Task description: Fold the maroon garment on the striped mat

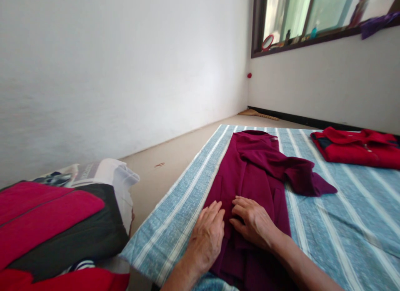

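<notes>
A maroon long-sleeved jacket [254,170] lies lengthwise on a blue striped cloth [343,216], its collar end away from me. One sleeve is bent out to the right, and pocket slits show on the body. My left hand [208,232] rests flat on the jacket's left edge, with its fingers stretched out. To the right of it, my right hand [251,220] lies on the middle of the jacket, its fingers slightly bent and its thumb apart. Neither hand grips the fabric. The jacket's near end is partly hidden behind my forearms.
A folded red and navy shirt [359,149] sits at the far right of the cloth. At left are a pile of red and black clothes [56,220] and a white plastic bag [104,174]. Beyond the cloth, a broom [258,114] lies on the floor beneath a window [312,16].
</notes>
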A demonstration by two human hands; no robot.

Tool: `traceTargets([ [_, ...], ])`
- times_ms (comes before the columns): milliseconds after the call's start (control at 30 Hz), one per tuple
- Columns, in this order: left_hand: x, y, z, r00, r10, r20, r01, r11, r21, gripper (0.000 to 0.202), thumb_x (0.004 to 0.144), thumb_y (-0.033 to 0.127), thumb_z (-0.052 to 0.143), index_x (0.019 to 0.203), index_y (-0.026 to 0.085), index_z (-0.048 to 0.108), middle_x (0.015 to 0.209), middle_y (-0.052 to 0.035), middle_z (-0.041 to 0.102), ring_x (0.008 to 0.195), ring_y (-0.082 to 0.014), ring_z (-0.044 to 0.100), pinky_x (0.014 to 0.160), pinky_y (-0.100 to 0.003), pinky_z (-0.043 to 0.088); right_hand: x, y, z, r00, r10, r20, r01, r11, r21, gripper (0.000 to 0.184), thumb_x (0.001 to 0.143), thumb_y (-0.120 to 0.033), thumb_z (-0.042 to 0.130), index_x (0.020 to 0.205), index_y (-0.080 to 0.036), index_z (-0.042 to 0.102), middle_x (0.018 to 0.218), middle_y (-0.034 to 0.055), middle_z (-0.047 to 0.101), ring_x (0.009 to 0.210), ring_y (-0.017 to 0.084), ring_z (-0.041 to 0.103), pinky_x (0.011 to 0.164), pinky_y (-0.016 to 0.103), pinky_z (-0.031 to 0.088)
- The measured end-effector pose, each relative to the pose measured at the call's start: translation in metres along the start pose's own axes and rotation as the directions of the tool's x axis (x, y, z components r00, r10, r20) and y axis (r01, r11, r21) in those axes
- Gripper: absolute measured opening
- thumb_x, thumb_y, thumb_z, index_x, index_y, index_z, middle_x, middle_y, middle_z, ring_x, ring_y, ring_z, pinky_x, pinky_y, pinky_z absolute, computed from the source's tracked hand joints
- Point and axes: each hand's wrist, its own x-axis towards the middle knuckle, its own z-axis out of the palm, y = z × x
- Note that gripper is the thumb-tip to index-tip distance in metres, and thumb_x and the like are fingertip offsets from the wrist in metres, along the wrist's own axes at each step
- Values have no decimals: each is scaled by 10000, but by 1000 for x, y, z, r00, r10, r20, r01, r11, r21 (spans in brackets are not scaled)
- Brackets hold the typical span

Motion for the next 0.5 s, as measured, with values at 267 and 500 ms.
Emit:
traceTargets([
  [267, -1, -1, 2, 1000, 4, -23, -4, 1000, -8, 349, 890, 131, 393, 1197, 168, 554, 1315, -115, 567, 1259, -242, 487, 1017, -477, 447, 0, 1, 1, 1000, 5, 5, -5, 1000, -7, 38, 799, -196, 645, 823, -205, 616, 1069, 67, 651, 1149, 226, 545, 999, 340, 406],
  [500, 2, -2, 0, 1000, -1, -21, 0, 999, -45, 342, 887, 136, 401, 1186, 161, 566, 1301, -120, 577, 1243, -249, 503, 1007, -481, 460, 0, 1, 1, 1000, 5, -4, -5, 1000, 1, 41, 793, -187, 642, 819, -204, 616, 1106, 72, 644, 1146, 232, 548, 991, 349, 414],
])
